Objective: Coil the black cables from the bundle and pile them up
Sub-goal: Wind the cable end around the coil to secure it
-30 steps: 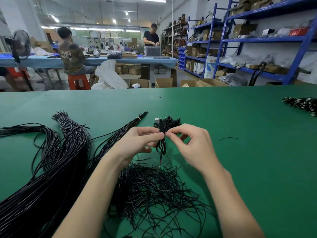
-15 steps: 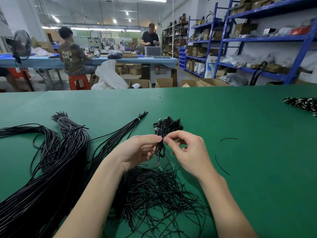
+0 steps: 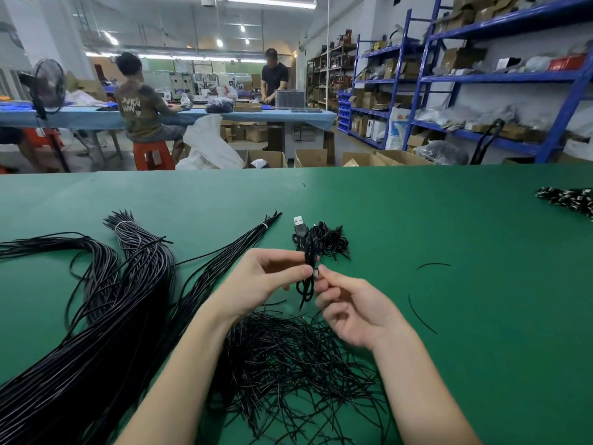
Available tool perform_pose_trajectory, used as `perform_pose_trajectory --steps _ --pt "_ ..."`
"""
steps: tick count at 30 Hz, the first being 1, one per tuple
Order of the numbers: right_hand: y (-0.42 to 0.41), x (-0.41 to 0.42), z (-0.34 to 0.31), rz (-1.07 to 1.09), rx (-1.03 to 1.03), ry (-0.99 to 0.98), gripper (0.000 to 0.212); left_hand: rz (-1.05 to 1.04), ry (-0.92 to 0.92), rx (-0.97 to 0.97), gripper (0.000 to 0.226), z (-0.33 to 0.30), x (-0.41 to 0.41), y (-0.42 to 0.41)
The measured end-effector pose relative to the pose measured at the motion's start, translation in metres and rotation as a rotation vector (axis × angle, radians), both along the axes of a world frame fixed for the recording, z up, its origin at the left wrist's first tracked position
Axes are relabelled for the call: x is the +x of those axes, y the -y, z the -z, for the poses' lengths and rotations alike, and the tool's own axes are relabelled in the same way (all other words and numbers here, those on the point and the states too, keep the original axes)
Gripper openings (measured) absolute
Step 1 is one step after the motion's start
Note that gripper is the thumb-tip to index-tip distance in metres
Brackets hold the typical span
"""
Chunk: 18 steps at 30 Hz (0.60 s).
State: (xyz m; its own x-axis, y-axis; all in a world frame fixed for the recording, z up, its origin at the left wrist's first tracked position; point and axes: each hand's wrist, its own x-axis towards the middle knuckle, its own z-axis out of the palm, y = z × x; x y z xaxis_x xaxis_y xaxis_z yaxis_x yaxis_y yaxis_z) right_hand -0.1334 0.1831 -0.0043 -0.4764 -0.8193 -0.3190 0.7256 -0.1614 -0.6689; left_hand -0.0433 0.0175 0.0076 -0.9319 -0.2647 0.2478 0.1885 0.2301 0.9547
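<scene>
My left hand point(image 3: 260, 281) pinches a coiled black cable point(image 3: 307, 273) upright at its middle, its USB plug point(image 3: 299, 224) sticking up at the top. My right hand point(image 3: 348, 308) sits just right of the coil, thumb and forefinger pinched on a thin black tie at the coil's waist. Behind the coil lies a small pile of coiled cables point(image 3: 330, 242). A big bundle of long black cables point(image 3: 106, 300) fans across the left of the green table point(image 3: 449, 348). A heap of short thin black ties point(image 3: 288, 364) lies under my wrists.
Two loose ties point(image 3: 420, 313) lie on the cloth to the right. A black-and-white cable bunch point(image 3: 568, 200) rests at the far right edge. Beyond the table are cardboard boxes, blue shelving point(image 3: 481, 91), and two people at a blue workbench.
The coil has risen a little so its USB plug now shows at the top. My right hand has dropped lower and drawn back slightly to the right of the coil.
</scene>
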Motion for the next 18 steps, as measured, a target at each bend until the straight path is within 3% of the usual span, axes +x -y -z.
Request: perform_pose_trajectory --steps 2,7,9,12,15,17,18 --pt "0.003 0.002 0.001 0.024 0.066 -0.148 0.01 -0.041 0.051 0.06 0.032 0.002 -0.001 0.003" --pt "0.004 -0.003 -0.001 0.304 0.558 -1.196 0.003 -0.175 0.211 0.266 0.016 0.014 -0.006 0.001" --pt "0.004 0.002 0.001 0.401 0.609 -1.445 0.008 -0.183 0.236 0.285 0.017 0.016 -0.008 0.0" --pt "0.005 0.004 0.004 0.524 0.641 -1.577 0.014 -0.169 0.237 0.326 0.012 0.016 -0.008 0.001" --pt "0.007 0.004 0.009 0.564 0.624 -1.552 0.017 -0.156 0.231 0.297 0.016 0.017 -0.008 0.002" --pt "0.01 0.004 0.014 0.567 0.63 -1.405 0.019 -0.141 0.197 0.229 0.019 0.017 -0.008 0.001" --pt "0.012 0.002 0.014 0.549 0.593 -1.188 0.018 -0.132 0.164 0.178 0.018 0.017 -0.008 0.001"
